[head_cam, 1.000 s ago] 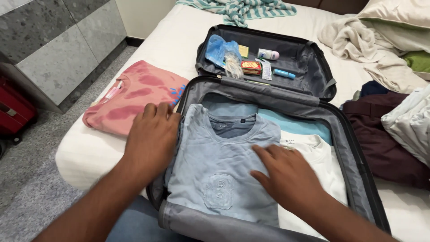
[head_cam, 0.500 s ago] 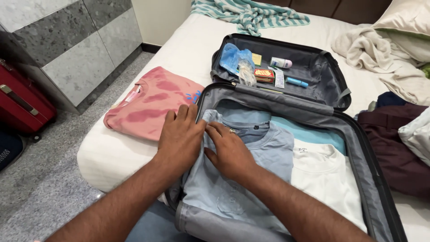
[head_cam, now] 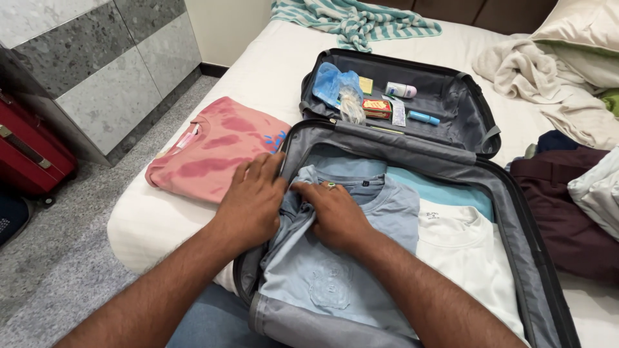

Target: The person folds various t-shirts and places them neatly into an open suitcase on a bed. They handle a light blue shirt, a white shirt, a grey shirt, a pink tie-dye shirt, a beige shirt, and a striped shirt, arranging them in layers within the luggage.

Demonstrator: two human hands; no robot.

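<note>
1. Head view looks down on a white bed (head_cam: 271, 84), the largest thing, with a grey suitcase (head_cam: 516, 212) lying open on it, lid half toward the headboard.
2. Inside the suitcase's near half, a light blue t-shirt (head_cam: 322, 277) lies folded along the left wall, with a white t-shirt (head_cam: 464, 258) just beside it on the right and a teal garment (head_cam: 438, 187) behind both.
3. Left of the suitcase, touching its wall, a folded pink t-shirt (head_cam: 213, 148) rests on the bed.
4. Both forearms reach in from the bottom edge, converging over the suitcase's left side.
5. Palm down, the left hand (head_cam: 251, 203) has its fingers curled over the blue shirt's left edge at the suitcase wall, pressing the cloth.
6. Beside it, touching, the right hand (head_cam: 335, 216) is bunched on the shirt near the collar, fingers closed into the fabric.
7. Small toiletries (head_cam: 387, 106) sit in the suitcase lid.
</note>
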